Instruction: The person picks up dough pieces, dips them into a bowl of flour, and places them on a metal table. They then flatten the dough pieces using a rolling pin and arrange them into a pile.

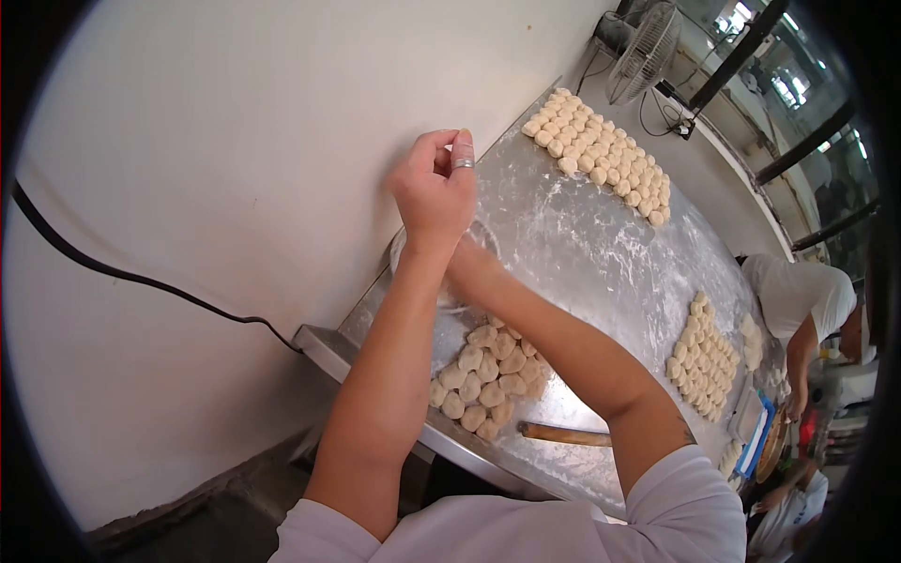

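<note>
My left hand [437, 183] is raised near the white wall at the table's corner, its fingers curled and pressed together, with a ring on one finger. What it holds, if anything, is hidden. My right hand [466, 267] lies lower, mostly behind my left forearm, its fingers out of sight. It is over or in a round, pale-rimmed container [488, 242] on the floured metal table [601, 281]. Just below, flattened dough pieces [488, 371] lie close together. A wooden rolling pin [566, 433] rests beside them, partly behind my right arm.
Rows of dough balls [605, 155] sit at the table's far end, near a fan [645, 53]. More dough pieces [702, 361] lie at the right, by a blue-edged tray [754, 439]. A person in white [798, 291] leans over there; another [796, 511] is lower right.
</note>
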Demonstrator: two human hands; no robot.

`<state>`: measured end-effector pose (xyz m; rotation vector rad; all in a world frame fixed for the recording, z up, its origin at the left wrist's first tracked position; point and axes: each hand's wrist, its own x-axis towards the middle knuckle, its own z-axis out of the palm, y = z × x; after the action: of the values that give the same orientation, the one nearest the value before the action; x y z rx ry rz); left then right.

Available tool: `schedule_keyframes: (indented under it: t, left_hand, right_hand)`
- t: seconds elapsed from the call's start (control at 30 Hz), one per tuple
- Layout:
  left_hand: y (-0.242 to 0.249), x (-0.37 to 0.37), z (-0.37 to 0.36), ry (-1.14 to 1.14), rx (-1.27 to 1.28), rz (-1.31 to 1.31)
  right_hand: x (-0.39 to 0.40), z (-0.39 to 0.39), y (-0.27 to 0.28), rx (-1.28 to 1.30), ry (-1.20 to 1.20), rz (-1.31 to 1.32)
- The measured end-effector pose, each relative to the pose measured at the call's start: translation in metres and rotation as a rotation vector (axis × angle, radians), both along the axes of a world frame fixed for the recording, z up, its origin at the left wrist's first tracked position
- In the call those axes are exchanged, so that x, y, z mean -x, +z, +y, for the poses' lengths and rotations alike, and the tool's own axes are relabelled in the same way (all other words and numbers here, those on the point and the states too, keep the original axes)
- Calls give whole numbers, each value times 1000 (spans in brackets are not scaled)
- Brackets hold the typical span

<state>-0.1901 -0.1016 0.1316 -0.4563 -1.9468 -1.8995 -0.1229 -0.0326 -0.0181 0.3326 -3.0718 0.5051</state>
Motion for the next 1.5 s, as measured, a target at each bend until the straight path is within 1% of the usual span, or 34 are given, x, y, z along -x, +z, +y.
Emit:
schedule_keyframes:
  t: [0.1, 0.23, 0.3, 0.33, 0.43, 0.47, 0.5, 0.57, 0.63, 0.67, 0.77, 0.87, 0.97, 1.07, 1.1, 1.17, 1.27, 1.37, 1.5]
  left_hand:
    - [-1, 3, -4, 33, 65, 27]
    - [0, 6, -5, 53, 60, 53]
    - [3, 6, -8, 51, 74, 69]
    - [3, 7, -8, 51, 40, 57]
    - [4, 10, -10, 55, -36, 27]
    - [6, 11, -12, 61, -49, 23]
    - [8, 12, -13, 67, -63, 22]
    - [10, 11, -14, 50, -49, 19]
    - [9, 9, -14, 41, -40, 8]
    - [9, 9, -14, 39, -38, 2]
    - [7, 11, -13, 34, -31, 48]
    - [8, 8, -13, 27, -26, 50]
    - [8, 6, -12, 7, 15, -7]
    - [5, 5, -8, -44, 29, -74]
    - [2, 3, -5, -68, 27, -98]
    - [1, -2, 0, -118, 103, -88]
    - [-3, -9, 7, -205, 191, -84]
    - [-12, -11, 8, -229, 299, -59]
    - [-11, -12, 10, -245, 404, -69]
  right_hand:
    - [15, 31, 10, -49, -71, -27]
    - [24, 59, 34, -104, -148, -128]
    - [20, 64, 56, -15, -194, -55]
    - [17, 62, 70, 30, -216, -21]
    - [-15, 34, 120, 384, -129, 161]
    - [-29, 23, 126, 437, -21, 113]
    - [-43, 11, 126, 489, 88, 68]
    - [-63, -13, 81, 527, 304, 22]
    - [-86, -39, 35, 449, 383, 17]
    - [-93, -45, 24, 409, 419, 15]
    - [-92, -37, 36, 444, 394, 68]
    - [-84, -26, 73, 601, 39, -203]
    - [-81, -34, 15, 573, 187, -175]
    - [-94, -59, 22, 614, 114, -325]
    - [-97, -64, 17, 603, 124, -266]
    - [-99, -69, 2, 572, 142, -141]
    - [-108, -72, 11, 602, 131, -220]
    - [-110, -57, 37, 620, -54, -106]
    - [-125, -12, 86, 693, -341, -102]
